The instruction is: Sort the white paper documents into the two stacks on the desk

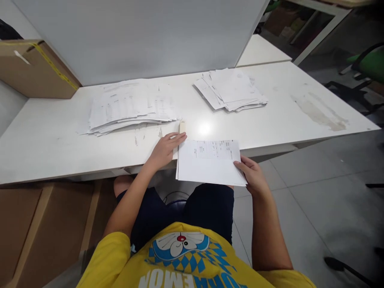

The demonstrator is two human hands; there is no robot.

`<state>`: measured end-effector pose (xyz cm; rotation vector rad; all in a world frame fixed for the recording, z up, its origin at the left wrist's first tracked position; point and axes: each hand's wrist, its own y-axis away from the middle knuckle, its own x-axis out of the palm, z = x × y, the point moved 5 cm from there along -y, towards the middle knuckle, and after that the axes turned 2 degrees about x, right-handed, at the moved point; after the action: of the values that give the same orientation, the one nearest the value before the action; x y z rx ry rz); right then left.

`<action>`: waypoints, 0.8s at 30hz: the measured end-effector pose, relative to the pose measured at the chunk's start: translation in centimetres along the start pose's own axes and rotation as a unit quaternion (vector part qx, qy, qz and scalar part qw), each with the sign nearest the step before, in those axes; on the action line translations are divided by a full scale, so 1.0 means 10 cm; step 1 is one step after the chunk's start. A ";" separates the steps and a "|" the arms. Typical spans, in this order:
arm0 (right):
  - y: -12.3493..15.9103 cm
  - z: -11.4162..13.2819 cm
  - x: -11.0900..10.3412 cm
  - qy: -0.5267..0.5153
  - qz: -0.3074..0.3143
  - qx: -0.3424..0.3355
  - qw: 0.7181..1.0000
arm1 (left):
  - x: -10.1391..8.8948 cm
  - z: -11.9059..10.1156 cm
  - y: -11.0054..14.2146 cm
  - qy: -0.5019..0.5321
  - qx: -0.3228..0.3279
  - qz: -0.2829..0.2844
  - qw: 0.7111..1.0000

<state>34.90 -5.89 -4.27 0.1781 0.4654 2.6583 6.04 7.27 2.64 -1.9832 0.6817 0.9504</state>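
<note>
Writing: the sheet [210,162] carries a block of printed lines along its far edge, too small to read. Your yellow shirt [192,260] shows upside-down letters, partly cut off, and a blue cartoon cat face.
Left hand [165,150]: you've got it palm down at the table's near edge, fingers together and stretched flat, tips touching the sheet's far-left corner.
Right hand [252,174]: you're pinching the sheet's near-right corner, thumb on top, the other fingers curled beneath.
Sheet position: half on the white table [45,140], half hanging over the near edge above your lap.
Sheet axis: long side runs left to right; the printed end points far.
Left stack [129,106]: loose papers fanned out, far-left of your hand.
Right stack [231,89]: a second pile, far and to the right.
Small tan block [182,127]: just beyond your left fingertips.
</note>
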 end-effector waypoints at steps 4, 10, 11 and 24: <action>0.01 -0.08 0.04 -0.006 0.003 -0.011 1.000 | 0.00 -0.03 -0.01 -0.019 -0.006 -0.010 1.000; 0.00 -0.12 0.05 -0.013 -0.005 -0.007 1.000 | 0.08 -0.10 -0.04 -0.078 -0.019 -0.006 0.997; 0.00 -0.12 0.06 -0.017 -0.008 -0.005 1.000 | 0.10 -0.11 -0.04 -0.094 -0.019 -0.002 0.995; 0.03 0.38 -0.45 -0.025 -0.217 -0.198 0.956 | 0.05 -0.21 0.04 -0.141 0.006 -0.035 0.989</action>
<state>39.52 -7.01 -0.82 0.0158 -0.0526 2.2478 6.86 5.23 2.85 -1.8036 0.4553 1.1515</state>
